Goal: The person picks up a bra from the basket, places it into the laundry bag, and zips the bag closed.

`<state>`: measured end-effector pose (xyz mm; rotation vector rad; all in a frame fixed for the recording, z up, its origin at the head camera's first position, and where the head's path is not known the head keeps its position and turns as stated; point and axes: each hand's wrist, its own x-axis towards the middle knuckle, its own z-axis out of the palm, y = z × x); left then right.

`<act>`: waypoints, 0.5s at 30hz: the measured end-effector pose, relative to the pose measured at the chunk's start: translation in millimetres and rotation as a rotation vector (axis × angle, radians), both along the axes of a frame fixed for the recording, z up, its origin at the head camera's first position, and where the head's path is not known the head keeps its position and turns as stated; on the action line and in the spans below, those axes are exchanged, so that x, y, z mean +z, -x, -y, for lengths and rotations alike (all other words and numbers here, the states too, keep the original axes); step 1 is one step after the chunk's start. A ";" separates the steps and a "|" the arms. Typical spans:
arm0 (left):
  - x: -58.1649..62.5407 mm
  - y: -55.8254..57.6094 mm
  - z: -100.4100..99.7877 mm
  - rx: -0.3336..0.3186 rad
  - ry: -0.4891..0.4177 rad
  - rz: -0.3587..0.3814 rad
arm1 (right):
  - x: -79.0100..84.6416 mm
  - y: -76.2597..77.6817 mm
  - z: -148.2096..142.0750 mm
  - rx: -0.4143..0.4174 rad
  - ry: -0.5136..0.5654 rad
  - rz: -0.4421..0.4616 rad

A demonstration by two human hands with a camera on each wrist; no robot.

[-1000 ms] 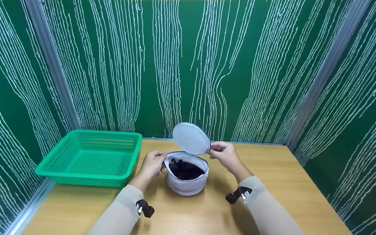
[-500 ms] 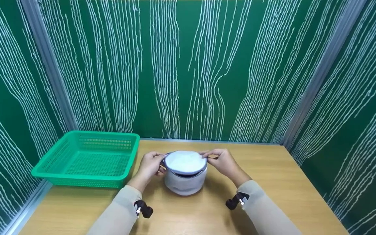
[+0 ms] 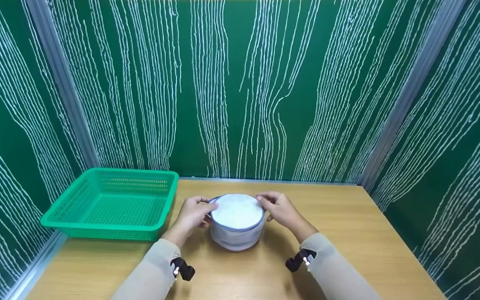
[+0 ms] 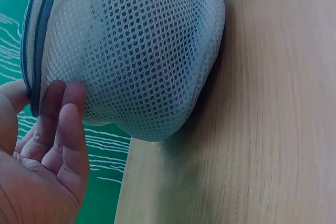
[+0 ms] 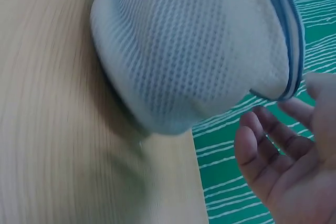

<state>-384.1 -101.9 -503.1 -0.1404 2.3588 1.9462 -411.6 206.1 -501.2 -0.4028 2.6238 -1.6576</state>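
Note:
A round white mesh laundry bag [image 3: 237, 240] with a blue-edged zip stands upright on the table. Its round lid [image 3: 238, 211] lies flat over the top, hiding the inside. My left hand [image 3: 192, 213] pinches the rim at the left, thumb on the lid's edge and fingers against the mesh side [image 4: 142, 51]. At the far right of the rim, my right hand [image 3: 281, 209] holds the lid's edge between thumb and index finger. The other fingers of the right hand [image 5: 286, 163] are bent beside the bag, apart from the mesh.
A green plastic basket [image 3: 163, 227] with slotted walls stands on the wooden table [image 3: 348, 250] to the left, near my left forearm. Green panels [image 3: 256, 83] with white wavy lines enclose the back and sides.
The lid, raised by my right hand a second ago, has come down over the bag and covered the black contents. My left thumb has moved onto the lid's edge.

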 end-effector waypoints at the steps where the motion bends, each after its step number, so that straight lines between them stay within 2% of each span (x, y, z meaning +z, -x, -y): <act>1: 0.5 -0.6 -1.7 0.001 0.015 -0.009 | 0.0 -0.2 1.7 0.001 -0.009 -0.004; 5: 1.3 0.7 -8.7 0.034 0.089 -0.039 | 1.2 -0.6 7.8 0.000 -0.028 -0.030; 9: 6.6 4.9 -16.6 0.081 0.187 -0.080 | 2.4 0.7 10.8 -0.017 -0.023 -0.019; 12: 12.9 9.8 -22.8 0.077 0.275 -0.105 | 3.1 1.7 11.3 -0.020 -0.025 -0.012; 15: 18.6 15.7 -28.2 0.054 0.357 -0.093 | 3.1 2.1 11.6 -0.021 -0.030 -0.009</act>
